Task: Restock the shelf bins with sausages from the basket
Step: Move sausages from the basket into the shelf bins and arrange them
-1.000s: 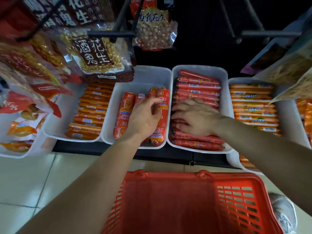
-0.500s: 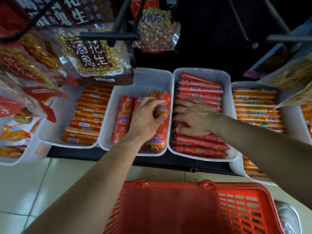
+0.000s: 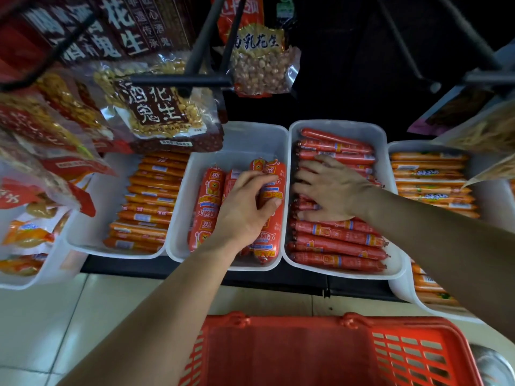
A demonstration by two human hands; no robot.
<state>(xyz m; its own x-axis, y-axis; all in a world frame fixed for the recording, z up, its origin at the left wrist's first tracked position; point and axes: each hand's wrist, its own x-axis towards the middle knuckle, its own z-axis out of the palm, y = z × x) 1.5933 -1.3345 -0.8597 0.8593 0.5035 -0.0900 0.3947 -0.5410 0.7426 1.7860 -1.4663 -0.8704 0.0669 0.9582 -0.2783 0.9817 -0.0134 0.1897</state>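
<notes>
The red basket (image 3: 334,325) is being cut off by the lower edge of the view. Its inside is lying in shadow, so what it is carrying cannot be told. The left hand (image 3: 245,210) is covering the middle of the thick sausages (image 3: 207,207), hiding exactly which one it has. Its fingers are curling over their tops and its thumb is pressing against the side of the rightmost one, so it is gripping there. The right forearm is crossing the front of the far-right bin (image 3: 493,199). A lower bin (image 3: 404,296) beneath it is showing only a corner with orange sticks. At the far left, the packets (image 3: 25,235) in the end bin (image 3: 28,285) are blurring into orange smears. Hanging peanut bags (image 3: 156,112) are overlapping the back of the left bin (image 3: 89,224).

On the shelf, the white bins are sitting just beside one another. The left bin is holding thin orange sausages (image 3: 150,201) stacked crosswise. The middle bin (image 3: 245,140) is holding the thick sausages lengthwise, grouped toward its front. The next bin (image 3: 379,132) is holding thin red sausages (image 3: 337,243) in crosswise rows. The right hand (image 3: 331,190) is lying flat on them, fingers straight and spread, gripping nothing. The far-right bin is holding more orange sausages (image 3: 429,174).
</notes>
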